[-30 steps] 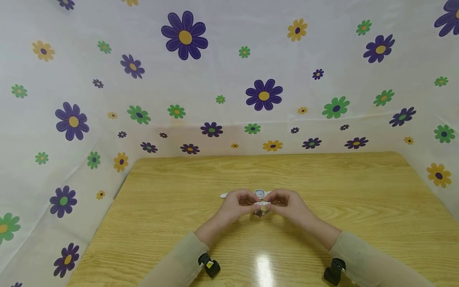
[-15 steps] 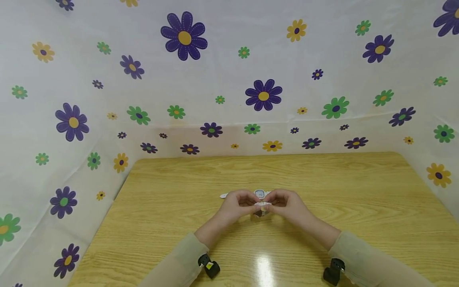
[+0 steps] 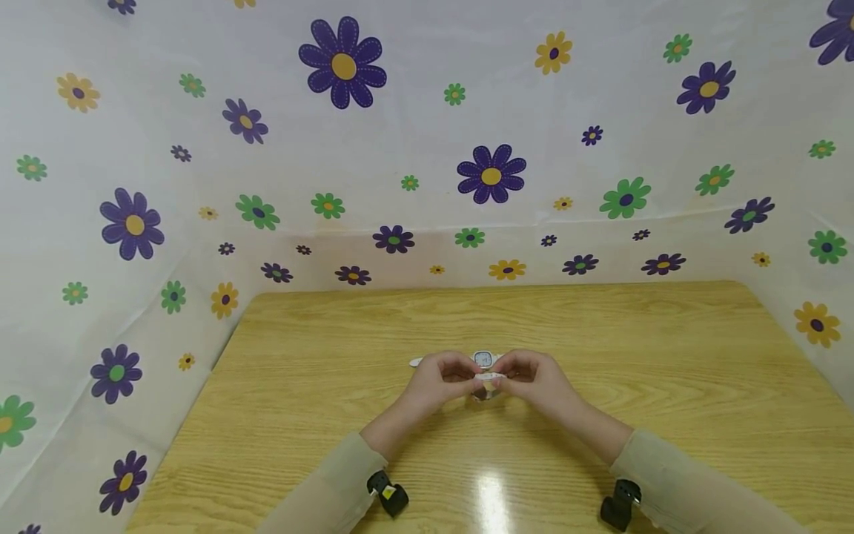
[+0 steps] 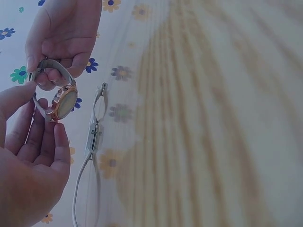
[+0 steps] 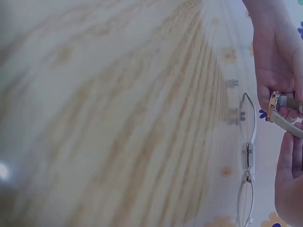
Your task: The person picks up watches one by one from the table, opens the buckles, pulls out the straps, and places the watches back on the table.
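Observation:
My left hand [image 3: 434,382] and right hand [image 3: 540,382] meet over the middle of the table, both pinching the pale strap [image 3: 490,377] of a wristwatch. The strap is looped into a ring, with its round rose-gold case [image 4: 65,104] hanging below the fingers. In the left wrist view the thumbs and fingertips are at the metal buckle [image 4: 31,76], partly hidden by them. Just beyond the hands lies a second watch [image 3: 482,360], white with a squarish digital face. Its strap sticks out to the left behind my left hand.
The wood-grain table [image 3: 320,334] reaches back to a white flower-print cloth [image 3: 414,148] that hangs behind and at both sides. A black device is strapped at each sleeve cuff. Light glares on the table's near part.

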### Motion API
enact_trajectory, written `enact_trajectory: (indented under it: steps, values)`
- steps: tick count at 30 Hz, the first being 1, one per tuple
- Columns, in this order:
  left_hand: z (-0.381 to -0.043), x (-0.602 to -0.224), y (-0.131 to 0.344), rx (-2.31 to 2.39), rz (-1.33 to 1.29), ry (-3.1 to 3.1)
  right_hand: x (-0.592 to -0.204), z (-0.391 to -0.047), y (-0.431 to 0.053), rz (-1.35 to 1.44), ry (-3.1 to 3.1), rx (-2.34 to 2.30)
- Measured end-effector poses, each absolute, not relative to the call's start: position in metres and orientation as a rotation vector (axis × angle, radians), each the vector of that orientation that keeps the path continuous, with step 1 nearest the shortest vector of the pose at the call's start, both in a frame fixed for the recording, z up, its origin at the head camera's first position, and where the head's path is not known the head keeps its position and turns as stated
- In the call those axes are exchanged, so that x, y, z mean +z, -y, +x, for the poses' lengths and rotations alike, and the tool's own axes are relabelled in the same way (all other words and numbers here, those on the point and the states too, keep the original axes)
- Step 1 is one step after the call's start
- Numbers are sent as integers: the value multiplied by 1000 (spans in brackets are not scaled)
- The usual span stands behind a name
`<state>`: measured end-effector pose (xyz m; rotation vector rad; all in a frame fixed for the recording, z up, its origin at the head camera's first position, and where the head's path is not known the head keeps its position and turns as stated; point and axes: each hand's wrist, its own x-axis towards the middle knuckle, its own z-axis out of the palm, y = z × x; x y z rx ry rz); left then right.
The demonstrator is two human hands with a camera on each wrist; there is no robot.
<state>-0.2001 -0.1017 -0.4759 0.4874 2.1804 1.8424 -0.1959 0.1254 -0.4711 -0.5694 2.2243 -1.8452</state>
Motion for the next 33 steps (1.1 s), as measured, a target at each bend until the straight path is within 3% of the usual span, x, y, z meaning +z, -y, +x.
enact_trajectory:
  steps: [33]
  values:
    - [-202, -477, 106, 1777, 473, -2237, -469, -195, -129, -520, -2227, -1861]
